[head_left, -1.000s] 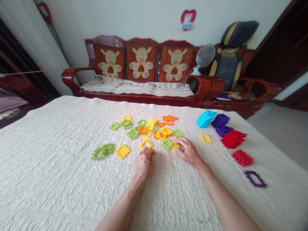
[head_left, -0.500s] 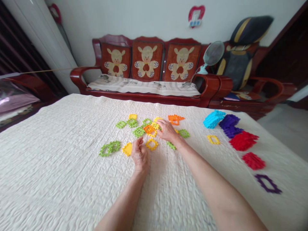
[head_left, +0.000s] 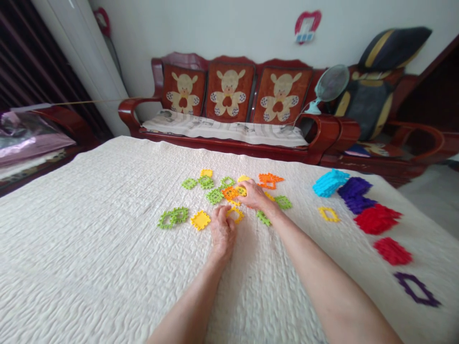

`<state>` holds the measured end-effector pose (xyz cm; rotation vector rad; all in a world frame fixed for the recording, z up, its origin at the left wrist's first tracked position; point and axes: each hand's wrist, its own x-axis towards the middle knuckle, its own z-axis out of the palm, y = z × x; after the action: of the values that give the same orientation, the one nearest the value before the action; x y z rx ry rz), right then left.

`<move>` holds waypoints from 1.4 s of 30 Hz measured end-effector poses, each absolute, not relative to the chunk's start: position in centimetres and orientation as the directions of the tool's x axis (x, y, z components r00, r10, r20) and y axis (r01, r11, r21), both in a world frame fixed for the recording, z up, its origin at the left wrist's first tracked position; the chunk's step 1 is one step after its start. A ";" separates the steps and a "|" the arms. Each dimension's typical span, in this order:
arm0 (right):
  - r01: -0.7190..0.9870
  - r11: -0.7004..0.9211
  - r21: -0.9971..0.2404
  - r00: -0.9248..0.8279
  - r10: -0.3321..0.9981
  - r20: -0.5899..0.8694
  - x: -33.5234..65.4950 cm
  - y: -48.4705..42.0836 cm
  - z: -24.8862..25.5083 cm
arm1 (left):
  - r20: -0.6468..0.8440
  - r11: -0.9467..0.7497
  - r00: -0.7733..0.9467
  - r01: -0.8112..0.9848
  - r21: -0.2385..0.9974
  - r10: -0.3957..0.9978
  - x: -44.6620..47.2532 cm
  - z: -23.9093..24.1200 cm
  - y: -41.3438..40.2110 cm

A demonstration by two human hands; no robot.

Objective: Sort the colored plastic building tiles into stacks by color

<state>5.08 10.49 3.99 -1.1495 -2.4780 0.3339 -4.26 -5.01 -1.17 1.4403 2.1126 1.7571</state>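
Flat plastic interlocking tiles lie scattered on a cream quilt (head_left: 89,248). My left hand (head_left: 222,231) rests on the quilt with its fingers curled, touching a yellow frame tile (head_left: 236,215), beside a solid yellow tile (head_left: 200,220). My right hand (head_left: 254,194) reaches into the middle of the pile, fingers pinched on a yellow tile (head_left: 242,190) next to an orange tile (head_left: 229,192). Green tiles (head_left: 214,196) lie around them, and a joined green pair (head_left: 173,217) sits to the left.
Sorted piles sit at the right: cyan (head_left: 330,182), purple (head_left: 354,193), red (head_left: 376,219) and a smaller red one (head_left: 392,251), plus a lone purple frame (head_left: 416,289) and yellow frame (head_left: 329,214). A red wooden sofa (head_left: 229,119) with bear cushions stands behind.
My right hand moved from the near right edge of the pile up into its middle. My left hand shifted slightly toward the yellow frame tile. The camera view drifted left.
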 end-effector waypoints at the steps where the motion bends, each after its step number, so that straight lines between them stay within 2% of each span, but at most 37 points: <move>1: 0.656 0.642 -0.396 -0.578 0.765 0.283 5.3 10.3 3.9 | 0.505 -0.076 -0.538 0.630 0.773 0.674 -4.2 -1.1 -5.1; 5: 0.560 0.685 -0.466 -0.503 0.728 0.465 7.8 9.1 3.6 | 0.514 -0.080 -0.465 0.681 0.728 0.721 -3.9 -1.0 -5.3; 8: 0.529 0.697 -0.483 -0.458 0.714 0.529 11.8 7.6 3.2 | 0.520 -0.072 -0.444 0.706 0.705 0.730 -4.0 -1.1 -5.3; 12: 0.589 0.631 -0.505 -0.382 0.768 0.514 18.1 5.4 2.2 | 0.534 -0.078 -0.388 0.751 0.656 0.752 -4.1 -1.2 -5.4; 18: 0.723 0.437 -0.534 -0.187 0.869 0.458 25.0 3.5 0.5 | 0.548 -0.079 -0.341 0.794 0.603 0.764 -4.6 -1.5 -5.5; 24: 0.759 0.399 -0.515 -0.134 0.869 0.476 26.2 3.0 0.3 | 0.556 -0.076 -0.311 0.822 0.565 0.771 -4.9 -1.5 -5.5; 26: 0.809 0.317 -0.495 -0.050 0.876 0.480 25.7 2.5 0.4 | 0.562 -0.082 -0.304 0.825 0.559 0.769 -4.9 -1.4 -5.5; 29: 0.890 0.099 -0.446 0.118 0.894 0.433 24.6 1.7 0.8 | 0.560 -0.081 -0.301 0.828 0.555 0.772 -5.0 -1.4 -5.6; 32: 0.928 -0.029 -0.372 0.179 0.910 0.374 23.7 1.2 1.0 | 0.540 -0.056 -0.303 0.834 0.549 0.785 -5.1 -1.3 -5.7; 36: 0.927 0.005 -0.375 0.152 0.909 0.388 23.5 1.3 0.6 | 0.524 -0.042 -0.301 0.837 0.545 0.797 -5.1 -1.2 -5.8; 42: 0.791 0.202 -0.578 0.193 0.814 0.548 26.8 3.9 -0.3 | 0.528 -0.058 -0.291 0.835 0.547 0.798 -5.2 -1.3 -5.7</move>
<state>26.83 3.88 -0.25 -1.5660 -1.5748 0.0327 -5.21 -5.67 -1.33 1.8962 2.1858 1.3320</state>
